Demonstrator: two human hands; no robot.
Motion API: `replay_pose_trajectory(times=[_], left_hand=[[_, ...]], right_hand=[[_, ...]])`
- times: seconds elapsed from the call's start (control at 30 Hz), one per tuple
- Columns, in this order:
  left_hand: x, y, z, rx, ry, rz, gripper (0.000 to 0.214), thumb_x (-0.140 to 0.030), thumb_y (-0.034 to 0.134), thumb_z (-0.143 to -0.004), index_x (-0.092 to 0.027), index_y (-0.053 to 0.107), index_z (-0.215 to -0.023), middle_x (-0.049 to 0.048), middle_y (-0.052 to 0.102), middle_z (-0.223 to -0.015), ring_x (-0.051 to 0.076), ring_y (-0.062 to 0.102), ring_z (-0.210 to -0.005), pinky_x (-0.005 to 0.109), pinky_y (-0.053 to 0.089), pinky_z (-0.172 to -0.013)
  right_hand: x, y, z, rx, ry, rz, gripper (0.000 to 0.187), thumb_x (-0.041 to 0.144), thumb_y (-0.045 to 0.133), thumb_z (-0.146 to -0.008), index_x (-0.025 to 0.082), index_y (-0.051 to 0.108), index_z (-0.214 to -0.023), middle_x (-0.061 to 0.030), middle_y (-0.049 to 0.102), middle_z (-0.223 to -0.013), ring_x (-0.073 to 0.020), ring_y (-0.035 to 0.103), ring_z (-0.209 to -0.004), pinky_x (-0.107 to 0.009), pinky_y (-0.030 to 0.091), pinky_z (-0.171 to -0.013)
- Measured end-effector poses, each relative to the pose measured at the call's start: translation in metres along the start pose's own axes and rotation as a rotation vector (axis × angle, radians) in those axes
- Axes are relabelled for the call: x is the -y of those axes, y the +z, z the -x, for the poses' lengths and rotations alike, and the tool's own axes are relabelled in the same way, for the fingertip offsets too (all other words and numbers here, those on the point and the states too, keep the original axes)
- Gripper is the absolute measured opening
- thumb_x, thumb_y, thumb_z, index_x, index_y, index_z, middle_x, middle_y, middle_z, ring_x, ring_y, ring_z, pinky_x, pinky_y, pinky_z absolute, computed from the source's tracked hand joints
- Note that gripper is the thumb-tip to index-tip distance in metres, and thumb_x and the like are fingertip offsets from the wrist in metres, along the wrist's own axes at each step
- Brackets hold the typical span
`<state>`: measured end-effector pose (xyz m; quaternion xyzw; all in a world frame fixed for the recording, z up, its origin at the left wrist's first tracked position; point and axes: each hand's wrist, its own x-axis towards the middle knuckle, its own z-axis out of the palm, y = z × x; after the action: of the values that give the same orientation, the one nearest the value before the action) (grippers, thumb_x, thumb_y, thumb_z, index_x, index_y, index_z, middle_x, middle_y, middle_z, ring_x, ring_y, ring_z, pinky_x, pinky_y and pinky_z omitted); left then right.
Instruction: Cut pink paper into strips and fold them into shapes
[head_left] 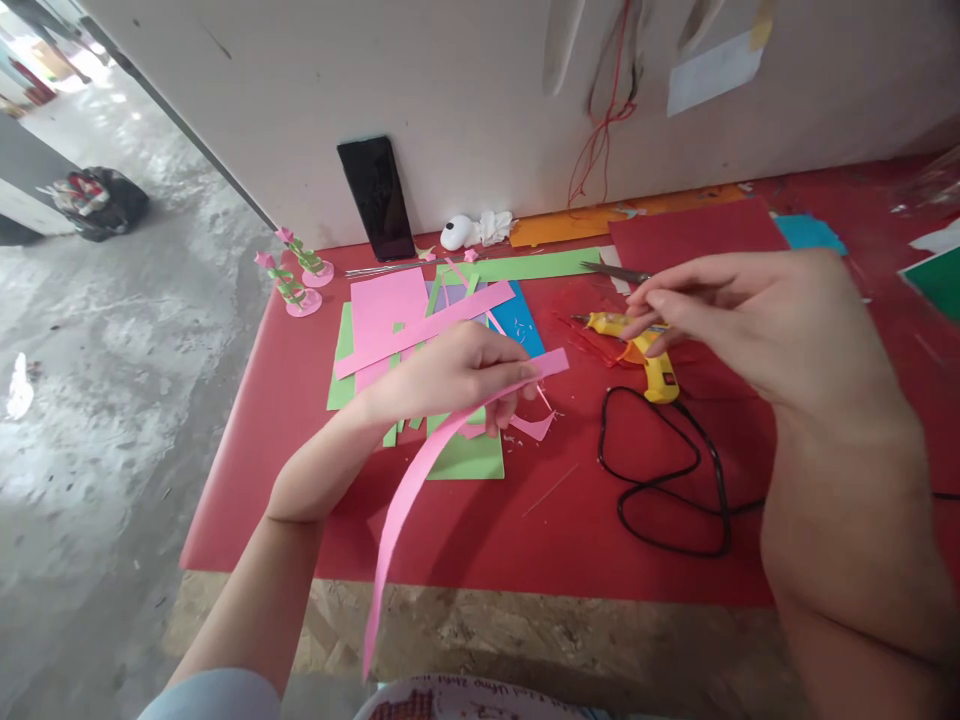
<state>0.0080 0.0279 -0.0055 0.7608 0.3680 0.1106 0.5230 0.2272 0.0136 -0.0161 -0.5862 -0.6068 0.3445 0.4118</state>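
Note:
My left hand [480,375] is closed over a long pink paper strip [420,480], pinching it near one end. The strip's short end sticks out to the right, and its long part curves down past the table's front edge. On the right, my right hand [720,310] hovers above a yellow glue gun [660,370], thumb and index finger drawn together. Whatever lies between those fingers is hidden. Scissors blades [615,271] point left from behind the index finger; their handles are out of sight behind the hand. Beneath my left hand are pink sheets [386,305] and green paper [469,455].
A black phone [376,198] leans on the wall beside a white figure [476,230]. Two small pink paper flowers on stands [300,300] occupy the left corner. A black cord [671,490] loops across the red table cover [555,550]. Orange card [570,228] lies along the back.

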Motion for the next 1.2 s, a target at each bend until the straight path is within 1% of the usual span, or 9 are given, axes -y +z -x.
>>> replay_pose_trajectory(times=[0.07, 0.17, 0.27, 0.43, 0.53, 0.67, 0.83, 1.0, 1.2], left_hand=[[0.0, 0.0, -0.001, 0.016, -0.009, 0.048, 0.033, -0.026, 0.048, -0.094, -0.013, 0.059, -0.066, -0.0016, 0.069, -0.055, 0.004, 0.059, -0.045, 0.014, 0.04, -0.045], [0.002, 0.003, -0.005, 0.076, -0.018, 0.162, 0.035, -0.032, 0.051, -0.094, -0.014, 0.057, -0.065, 0.001, 0.073, -0.062, 0.005, 0.062, -0.048, 0.014, 0.047, -0.05], [0.005, 0.007, -0.008, 0.11, -0.008, 0.278, 0.036, -0.041, 0.054, -0.091, -0.014, 0.055, -0.068, 0.0024, 0.073, -0.064, 0.009, 0.067, -0.053, 0.017, 0.052, -0.052], [0.003, 0.01, -0.008, 0.079, -0.016, 0.383, 0.03, -0.035, 0.058, -0.09, -0.013, 0.058, -0.069, 0.0027, 0.075, -0.066, 0.011, 0.072, -0.061, 0.017, 0.055, -0.058], [0.003, 0.011, -0.01, 0.055, -0.019, 0.364, 0.024, -0.027, 0.053, -0.093, -0.01, 0.066, -0.081, 0.0049, 0.078, -0.081, 0.011, 0.075, -0.077, 0.016, 0.057, -0.069], [0.007, 0.011, -0.012, 0.005, 0.023, 0.276, 0.027, -0.032, 0.054, -0.093, -0.011, 0.07, -0.088, 0.0049, 0.078, -0.092, 0.011, 0.074, -0.086, 0.018, 0.056, -0.08], [0.009, 0.008, -0.011, -0.068, -0.005, 0.169, 0.026, -0.035, 0.06, -0.088, -0.013, 0.07, -0.078, 0.0034, 0.078, -0.083, 0.011, 0.073, -0.079, 0.017, 0.054, -0.071], [0.005, 0.006, -0.01, 0.0, -0.014, 0.216, 0.026, -0.031, 0.061, -0.087, -0.013, 0.067, -0.07, 0.0029, 0.078, -0.079, 0.009, 0.073, -0.071, 0.016, 0.054, -0.066], [0.003, 0.006, -0.01, 0.109, -0.037, 0.372, 0.027, -0.022, 0.053, -0.092, -0.012, 0.06, -0.068, 0.0027, 0.076, -0.069, 0.009, 0.073, -0.065, 0.016, 0.055, -0.062]], right_hand=[[0.002, 0.0, 0.002, 0.081, -0.051, -0.038, 0.019, 0.029, 0.059, -0.086, 0.017, 0.067, -0.074, -0.0079, 0.07, -0.075, -0.0144, 0.064, -0.059, -0.027, 0.05, -0.05], [0.004, 0.008, 0.006, 0.351, -0.066, -0.029, 0.029, 0.041, 0.058, -0.087, 0.018, 0.065, -0.072, -0.0031, 0.064, -0.059, -0.0116, 0.057, -0.047, -0.025, 0.043, -0.043], [0.003, 0.015, 0.01, 0.467, -0.071, -0.033, 0.03, 0.042, 0.058, -0.088, 0.019, 0.061, -0.07, 0.0013, 0.058, -0.05, -0.0092, 0.053, -0.042, -0.023, 0.039, -0.042], [0.004, 0.016, 0.012, 0.405, -0.096, -0.047, 0.032, 0.04, 0.059, -0.089, 0.017, 0.059, -0.066, 0.0064, 0.048, -0.044, -0.0041, 0.044, -0.034, -0.021, 0.034, -0.04], [0.005, 0.014, 0.012, 0.384, -0.091, -0.043, 0.035, 0.041, 0.059, -0.089, 0.017, 0.059, -0.063, 0.007, 0.044, -0.041, -0.0034, 0.04, -0.03, -0.022, 0.029, -0.037], [0.008, 0.012, 0.013, 0.35, -0.079, -0.034, 0.032, 0.029, 0.057, -0.09, 0.019, 0.055, -0.059, 0.0063, 0.044, -0.04, -0.0049, 0.04, -0.03, -0.025, 0.028, -0.037], [0.011, 0.012, 0.012, 0.302, -0.081, -0.04, 0.037, 0.025, 0.059, -0.089, 0.02, 0.049, -0.054, 0.0054, 0.044, -0.042, -0.0062, 0.04, -0.03, -0.028, 0.028, -0.038], [0.012, 0.011, 0.011, 0.32, -0.065, -0.083, 0.041, 0.03, 0.064, -0.085, 0.02, 0.046, -0.049, 0.0053, 0.042, -0.04, -0.0065, 0.039, -0.029, -0.027, 0.027, -0.036], [0.012, 0.009, 0.01, 0.36, 0.013, -0.169, 0.046, 0.049, 0.07, -0.078, 0.018, 0.05, -0.05, 0.0062, 0.041, -0.041, -0.0055, 0.042, -0.028, -0.024, 0.027, -0.032]])
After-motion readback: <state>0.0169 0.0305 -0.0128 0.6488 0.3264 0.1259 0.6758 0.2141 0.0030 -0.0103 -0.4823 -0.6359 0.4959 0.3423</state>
